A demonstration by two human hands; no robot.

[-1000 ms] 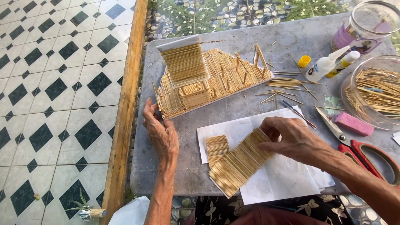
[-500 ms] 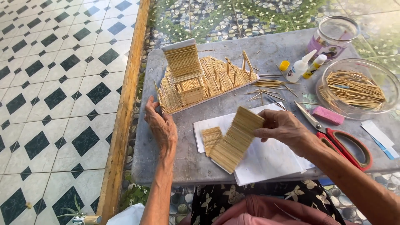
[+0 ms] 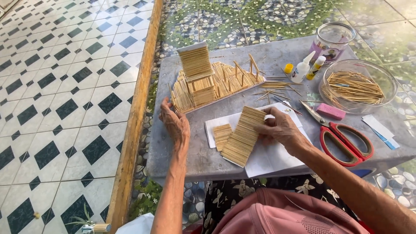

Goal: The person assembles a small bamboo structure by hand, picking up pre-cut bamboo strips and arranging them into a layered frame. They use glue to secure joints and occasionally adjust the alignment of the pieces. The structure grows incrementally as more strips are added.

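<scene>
My right hand (image 3: 281, 128) grips a long flat panel of glued wooden sticks (image 3: 242, 135) by its far end, tilted up off the white paper sheet (image 3: 271, 151). A smaller stick panel (image 3: 222, 135) lies on the paper beside it. My left hand (image 3: 174, 123) rests on the grey table top (image 3: 195, 156), fingers touching the near left corner of the stick-built model house (image 3: 212, 82), which stands on a stick base with a tall wall panel at its left.
Red-handled scissors (image 3: 342, 136), a pink eraser (image 3: 330, 111), a glass bowl of loose sticks (image 3: 356, 86), two small glue bottles (image 3: 307, 68), a yellow cap (image 3: 288, 68) and a glass jar (image 3: 331, 41) fill the table's right side. A wooden beam (image 3: 134, 117) and tiled floor lie left.
My right hand has lifted the long stick panel's far end off the paper and swung it more upright. The left hand stays at the model's corner.
</scene>
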